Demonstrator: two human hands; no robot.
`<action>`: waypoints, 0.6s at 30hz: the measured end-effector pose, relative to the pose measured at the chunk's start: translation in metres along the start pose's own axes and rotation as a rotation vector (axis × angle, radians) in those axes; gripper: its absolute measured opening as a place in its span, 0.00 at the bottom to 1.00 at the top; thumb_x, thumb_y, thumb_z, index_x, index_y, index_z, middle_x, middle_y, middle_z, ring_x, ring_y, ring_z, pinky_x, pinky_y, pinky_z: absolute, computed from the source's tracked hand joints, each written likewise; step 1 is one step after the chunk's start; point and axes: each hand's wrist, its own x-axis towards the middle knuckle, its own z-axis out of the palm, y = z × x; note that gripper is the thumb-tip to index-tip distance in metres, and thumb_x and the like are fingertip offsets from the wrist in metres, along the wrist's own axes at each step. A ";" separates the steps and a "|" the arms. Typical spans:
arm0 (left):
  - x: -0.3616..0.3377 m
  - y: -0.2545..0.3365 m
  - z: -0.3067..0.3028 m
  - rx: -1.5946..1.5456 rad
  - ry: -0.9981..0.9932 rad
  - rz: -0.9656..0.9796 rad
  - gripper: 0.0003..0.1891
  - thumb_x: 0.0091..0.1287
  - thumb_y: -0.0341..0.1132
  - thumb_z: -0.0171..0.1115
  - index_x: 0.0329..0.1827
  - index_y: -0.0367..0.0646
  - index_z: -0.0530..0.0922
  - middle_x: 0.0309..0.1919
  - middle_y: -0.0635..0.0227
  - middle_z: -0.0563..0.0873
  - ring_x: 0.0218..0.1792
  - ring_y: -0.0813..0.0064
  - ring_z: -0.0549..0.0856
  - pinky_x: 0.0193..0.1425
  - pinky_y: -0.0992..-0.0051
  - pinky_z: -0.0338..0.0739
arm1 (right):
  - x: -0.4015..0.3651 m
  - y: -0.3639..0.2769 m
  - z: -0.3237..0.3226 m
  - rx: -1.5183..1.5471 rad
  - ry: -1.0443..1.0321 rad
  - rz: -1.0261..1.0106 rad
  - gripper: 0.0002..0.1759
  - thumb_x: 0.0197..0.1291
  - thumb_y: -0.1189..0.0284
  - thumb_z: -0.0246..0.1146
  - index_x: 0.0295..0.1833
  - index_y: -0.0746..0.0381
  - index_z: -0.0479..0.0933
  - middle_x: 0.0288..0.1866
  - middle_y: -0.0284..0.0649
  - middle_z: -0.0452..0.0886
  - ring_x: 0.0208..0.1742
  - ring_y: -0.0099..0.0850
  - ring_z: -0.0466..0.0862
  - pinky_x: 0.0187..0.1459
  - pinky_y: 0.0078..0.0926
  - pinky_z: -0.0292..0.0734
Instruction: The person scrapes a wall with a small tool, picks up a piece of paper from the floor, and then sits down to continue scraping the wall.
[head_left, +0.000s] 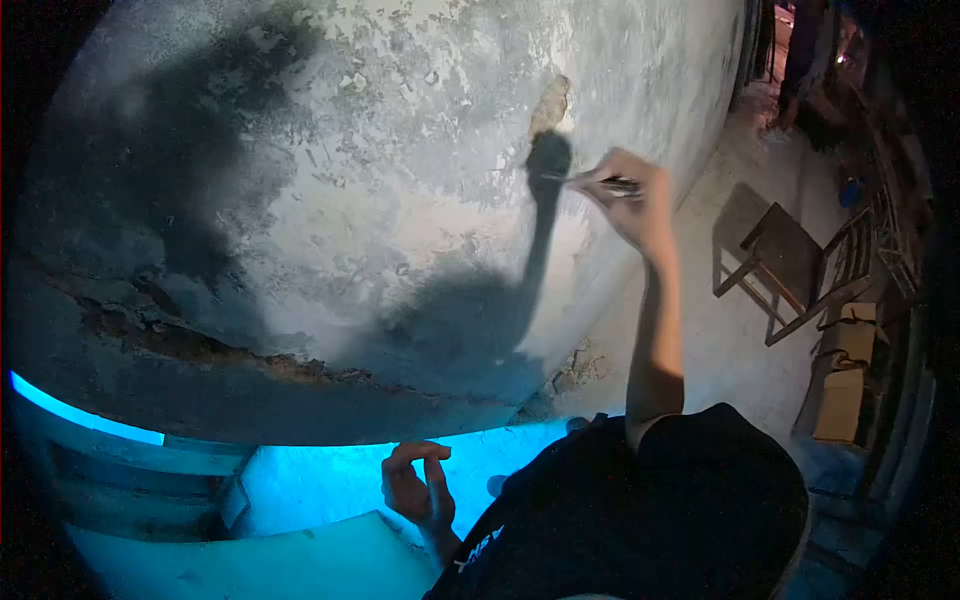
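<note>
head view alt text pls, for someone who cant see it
The person's right hand holds a thin tool to a peeling grey wall, beside a chipped patch. The left hand hangs low, fingers curled; a wooden chair stands at right.

We log a peeling grey plaster wall (380, 150) behind the right hand (630, 200); a wooden chair (790, 255) on the floor (730, 340) to its right.

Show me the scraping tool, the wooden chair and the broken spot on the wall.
scraping tool (590, 181): head view, on its thin shaft.
wooden chair (790, 255): head view, on its seat.
broken spot (549, 105): head view, on the bare patch's middle.
</note>
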 end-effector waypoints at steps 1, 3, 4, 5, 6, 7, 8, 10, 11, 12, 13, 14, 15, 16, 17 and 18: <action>0.000 0.004 0.000 0.002 -0.004 -0.005 0.06 0.57 0.18 0.54 0.35 0.37 0.71 0.25 0.62 0.79 0.25 0.74 0.78 0.32 0.76 0.71 | -0.004 0.004 0.022 -0.077 -0.081 -0.098 0.08 0.39 0.84 0.66 0.27 0.61 0.80 0.27 0.37 0.81 0.31 0.26 0.82 0.33 0.20 0.75; 0.003 0.007 0.003 0.014 -0.011 0.004 0.05 0.57 0.19 0.53 0.35 0.38 0.71 0.25 0.62 0.79 0.25 0.73 0.78 0.32 0.75 0.72 | -0.009 0.005 0.026 -0.082 -0.150 -0.093 0.11 0.39 0.87 0.65 0.28 0.60 0.81 0.27 0.38 0.81 0.32 0.25 0.82 0.32 0.19 0.75; 0.003 0.006 0.002 0.005 -0.019 0.006 0.05 0.57 0.19 0.53 0.35 0.38 0.71 0.25 0.62 0.79 0.25 0.73 0.78 0.32 0.75 0.72 | -0.007 0.004 0.011 -0.069 -0.113 -0.074 0.10 0.40 0.86 0.65 0.28 0.60 0.81 0.26 0.37 0.81 0.30 0.25 0.81 0.31 0.19 0.74; 0.002 0.004 -0.002 0.021 -0.011 0.013 0.05 0.58 0.20 0.53 0.35 0.38 0.70 0.24 0.62 0.79 0.25 0.73 0.78 0.32 0.75 0.72 | -0.007 0.004 -0.004 -0.052 -0.080 -0.054 0.09 0.41 0.85 0.66 0.28 0.60 0.81 0.26 0.37 0.80 0.29 0.25 0.81 0.29 0.19 0.73; 0.002 0.004 -0.003 0.037 -0.002 0.019 0.05 0.58 0.20 0.53 0.35 0.38 0.70 0.24 0.62 0.79 0.25 0.73 0.78 0.33 0.74 0.73 | -0.008 0.004 -0.016 0.007 0.079 -0.007 0.05 0.43 0.83 0.67 0.27 0.62 0.81 0.24 0.37 0.80 0.25 0.24 0.79 0.26 0.20 0.71; 0.002 0.003 -0.003 0.035 -0.009 0.015 0.05 0.58 0.20 0.53 0.35 0.38 0.70 0.24 0.62 0.79 0.25 0.73 0.78 0.33 0.74 0.73 | -0.010 0.000 -0.028 -0.041 0.148 0.022 0.03 0.44 0.82 0.68 0.26 0.64 0.80 0.24 0.37 0.79 0.22 0.23 0.76 0.25 0.20 0.70; 0.002 0.002 -0.002 0.019 0.007 -0.003 0.05 0.58 0.20 0.53 0.35 0.37 0.70 0.24 0.62 0.79 0.25 0.73 0.78 0.33 0.74 0.73 | -0.012 0.002 -0.026 -0.021 0.176 0.037 0.04 0.43 0.81 0.68 0.26 0.63 0.80 0.24 0.36 0.79 0.22 0.25 0.76 0.25 0.21 0.70; 0.002 0.003 0.002 -0.002 0.025 -0.025 0.04 0.59 0.20 0.53 0.35 0.37 0.69 0.24 0.61 0.78 0.25 0.72 0.78 0.33 0.73 0.73 | -0.012 0.014 0.009 -0.053 0.080 -0.025 0.05 0.41 0.80 0.68 0.26 0.61 0.80 0.24 0.36 0.79 0.23 0.29 0.77 0.26 0.22 0.71; 0.004 0.005 0.001 0.002 -0.008 -0.017 0.04 0.59 0.21 0.52 0.36 0.37 0.69 0.24 0.61 0.78 0.25 0.72 0.78 0.33 0.74 0.73 | -0.010 0.013 0.036 -0.097 -0.040 -0.092 0.06 0.39 0.80 0.68 0.26 0.60 0.79 0.25 0.36 0.79 0.24 0.31 0.78 0.27 0.23 0.71; 0.006 0.006 0.000 0.004 -0.038 -0.007 0.04 0.60 0.21 0.52 0.36 0.36 0.69 0.25 0.60 0.78 0.26 0.72 0.78 0.33 0.74 0.74 | -0.010 0.009 0.027 -0.024 -0.139 -0.051 0.08 0.39 0.83 0.68 0.27 0.65 0.78 0.25 0.41 0.78 0.27 0.28 0.81 0.29 0.21 0.73; 0.007 0.003 -0.001 0.001 -0.038 -0.001 0.04 0.60 0.21 0.52 0.36 0.36 0.69 0.25 0.60 0.78 0.26 0.72 0.78 0.33 0.74 0.74 | -0.006 0.015 0.020 -0.077 -0.156 -0.112 0.07 0.40 0.82 0.69 0.27 0.65 0.78 0.27 0.38 0.79 0.28 0.26 0.81 0.29 0.19 0.73; 0.006 0.001 -0.005 0.003 -0.051 0.022 0.04 0.60 0.21 0.52 0.37 0.36 0.69 0.25 0.60 0.78 0.26 0.73 0.78 0.33 0.74 0.74 | -0.005 0.015 0.007 -0.063 -0.101 -0.078 0.06 0.41 0.82 0.69 0.27 0.65 0.78 0.27 0.37 0.80 0.28 0.24 0.81 0.29 0.19 0.72; 0.007 -0.001 -0.005 -0.001 -0.060 0.048 0.04 0.60 0.21 0.52 0.37 0.36 0.68 0.26 0.60 0.78 0.26 0.73 0.78 0.33 0.74 0.74 | 0.000 0.012 -0.007 -0.053 -0.044 -0.052 0.06 0.42 0.81 0.69 0.27 0.64 0.78 0.27 0.36 0.80 0.28 0.23 0.80 0.29 0.18 0.72; 0.007 -0.001 -0.005 -0.001 -0.062 0.047 0.04 0.60 0.21 0.52 0.37 0.36 0.68 0.26 0.60 0.78 0.26 0.73 0.78 0.33 0.74 0.74 | 0.001 0.007 -0.014 -0.054 -0.044 -0.050 0.06 0.42 0.81 0.69 0.27 0.64 0.78 0.27 0.36 0.80 0.28 0.23 0.80 0.29 0.18 0.72; 0.007 -0.001 -0.005 -0.006 -0.042 0.031 0.04 0.60 0.21 0.52 0.37 0.36 0.69 0.26 0.60 0.78 0.26 0.73 0.78 0.33 0.74 0.74 | -0.001 0.002 -0.020 -0.003 0.052 0.032 0.06 0.40 0.81 0.68 0.26 0.61 0.79 0.27 0.36 0.80 0.28 0.26 0.80 0.30 0.21 0.73; 0.007 -0.001 -0.004 -0.011 -0.019 0.015 0.04 0.60 0.21 0.52 0.37 0.36 0.69 0.26 0.60 0.78 0.26 0.73 0.78 0.33 0.75 0.74 | -0.002 0.000 -0.022 0.047 0.146 0.112 0.07 0.38 0.82 0.66 0.25 0.58 0.80 0.27 0.36 0.81 0.28 0.30 0.80 0.30 0.23 0.73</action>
